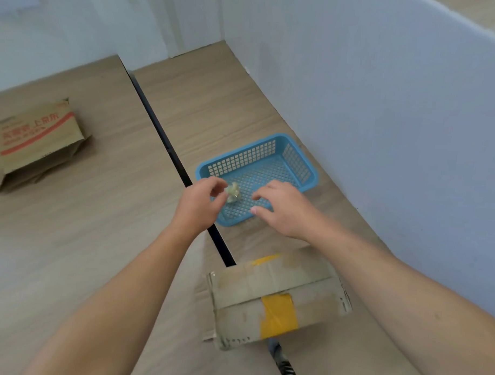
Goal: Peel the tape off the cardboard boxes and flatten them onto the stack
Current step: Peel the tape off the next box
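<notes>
Pale wood-grain desk (pixel 70 251) carries a blue plastic mesh basket (pixel 243 158); over it the grip of the left hand (pixel 198 206) pinches a crumpled wad of clear tape (pixel 232 193). Just beside the wad, the right hand (pixel 283 212) hovers slack and empty, and the yellow-taped brown cardboard box (pixel 276 297) sits between the forearms.

Red Chinese print on the flattened cardboard box (pixel 37 140) is too blurred to read.

I count one blue basket (pixel 311 172), one crumpled wad of tape (pixel 232 193) over it, and two hands above its near end, the left hand (pixel 200 205) and the right hand (pixel 282 208). Nearer the person than the basket stands one cardboard box (pixel 276 297) with yellow tape. Far to the basket's left lies one stack of flattened cardboard (pixel 37 143).
</notes>
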